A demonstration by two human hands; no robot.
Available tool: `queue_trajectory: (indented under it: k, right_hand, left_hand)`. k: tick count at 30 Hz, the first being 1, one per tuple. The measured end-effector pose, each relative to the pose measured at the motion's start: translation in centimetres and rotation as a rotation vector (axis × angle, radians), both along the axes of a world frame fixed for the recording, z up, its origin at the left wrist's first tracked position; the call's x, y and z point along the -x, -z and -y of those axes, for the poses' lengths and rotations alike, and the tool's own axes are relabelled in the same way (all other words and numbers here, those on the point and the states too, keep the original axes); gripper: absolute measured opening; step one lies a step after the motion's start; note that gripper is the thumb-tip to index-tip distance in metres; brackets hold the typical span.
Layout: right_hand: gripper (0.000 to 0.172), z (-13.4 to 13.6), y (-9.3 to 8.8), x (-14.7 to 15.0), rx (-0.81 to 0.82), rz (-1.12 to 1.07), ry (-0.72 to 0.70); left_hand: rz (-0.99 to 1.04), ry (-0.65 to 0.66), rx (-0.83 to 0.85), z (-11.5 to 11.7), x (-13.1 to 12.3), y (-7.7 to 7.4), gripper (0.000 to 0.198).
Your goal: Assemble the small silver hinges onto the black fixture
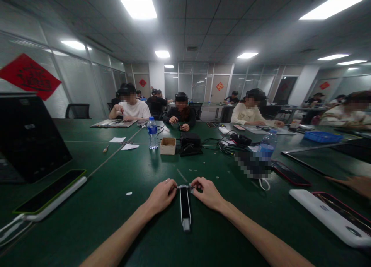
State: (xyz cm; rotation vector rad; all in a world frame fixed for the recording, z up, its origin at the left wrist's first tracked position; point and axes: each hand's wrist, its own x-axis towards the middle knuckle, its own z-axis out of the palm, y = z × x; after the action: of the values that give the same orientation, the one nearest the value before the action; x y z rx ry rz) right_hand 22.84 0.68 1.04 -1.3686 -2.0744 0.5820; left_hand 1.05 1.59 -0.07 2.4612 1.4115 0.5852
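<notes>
Toward the left edge of the dark green tabletop (pixel 214 240) stands a black, upright panel with a small round-cornered logo (pixel 31 135), seen from behind. In front of it lies a black-screened phone with a yellow-green rim (pixel 52 191), a long white slab (pixel 65 201) along its right side. Farther right are a small white paper scrap (pixel 129 193) and, toward the far edge, a clear water bottle with a blue label (pixel 152 132).

The left hand (pixel 162 195) rests next, its fingers bent and drawn narrow at the upper left end of a slim white device with a black face and pale lower tip (pixel 184 205). Behind this hand sits an open, pale cardboard box (pixel 167 149). The device lies flat between both hands, its long axis running from the far edge toward the near edge; its far end is level with the fingers, and neither hand is clearly nearer. The right hand (pixel 208 194) curls in from the other side, thumb and forefinger close together near a small greyish bit (pixel 191 188); whether either hand grips anything, I cannot tell.

Toward the right edge lie a dark phone with a red rim (pixel 290 173) and a glossy white oblong case (pixel 324 216).
</notes>
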Motion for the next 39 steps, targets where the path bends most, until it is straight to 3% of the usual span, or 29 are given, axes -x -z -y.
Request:
queue_trajectory:
  k: [22,39]
  right_hand:
    - [0.017,-0.3,0.32,-0.36,-0.053,0.007,-0.032]
    - [0.019,0.06,-0.57,-0.34,0.069,-0.061,-0.019]
  left_hand:
    - [0.0,-0.005,0.01,-0.13,0.06,0.3,0.014]
    - [0.02,0.018,-0.017,-0.36,0.17,0.69,0.012]
